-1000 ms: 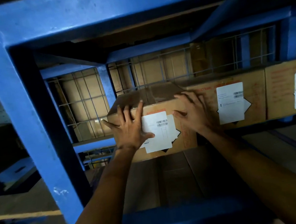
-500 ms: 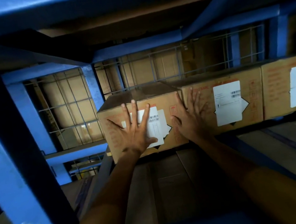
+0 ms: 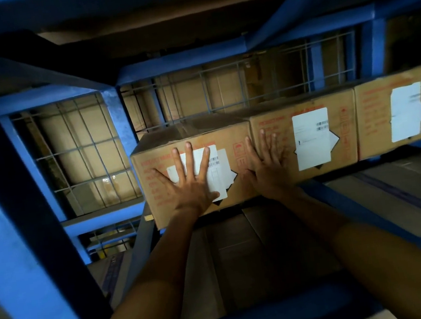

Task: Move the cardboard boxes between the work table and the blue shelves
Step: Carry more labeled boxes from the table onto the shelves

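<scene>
Blue shelves (image 3: pixel 40 235) with a wire mesh back (image 3: pixel 83 154) frame a dim bay where three cardboard boxes sit in a row. On the leftmost box (image 3: pixel 153 183) the left hand (image 3: pixel 191 186) lies flat with fingers spread over its white label (image 3: pixel 216 169). The right hand (image 3: pixel 268 167) presses open-palmed across the seam with the middle box (image 3: pixel 274 124), gripping nothing; the third box (image 3: pixel 375 121) sits just beside it.

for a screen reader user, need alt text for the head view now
Two hands, left and right, press flat with fingers spread on the front of a cardboard box, leftmost of three labelled boxes in a row on a blue shelf.
</scene>
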